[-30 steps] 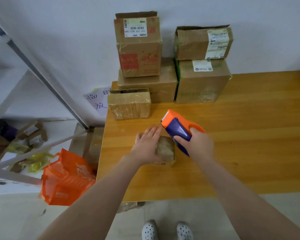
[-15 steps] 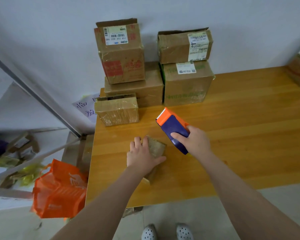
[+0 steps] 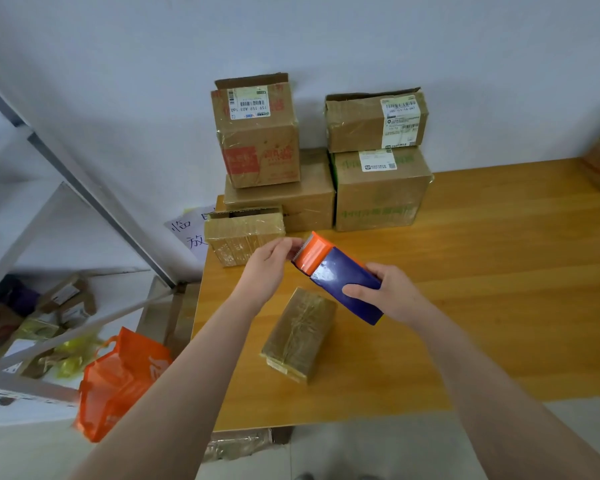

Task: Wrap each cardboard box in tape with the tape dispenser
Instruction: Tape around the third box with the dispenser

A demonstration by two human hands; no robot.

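Small box: lies on the bench near its front edge, glossy with tape, below both hands and touched by neither.
Tape dispenser: held in the air above the box, orange mouth tilted up and to the left.
Right hand: fingers curled firmly round the blue body.
Left hand: fingers pinched at the orange mouth by the toothed edge; whether a tape end sits between them is too fine to tell.
Step in hand: probably freeing the tape end. Keep fingertips off the teeth, draw a short tail straight out, and keep it flat so it cannot fold onto itself.
Change: half a second ago the left hand gripped the box; now it has let go and moved to the raised dispenser.
Beyond: stacked boxes at the wall.
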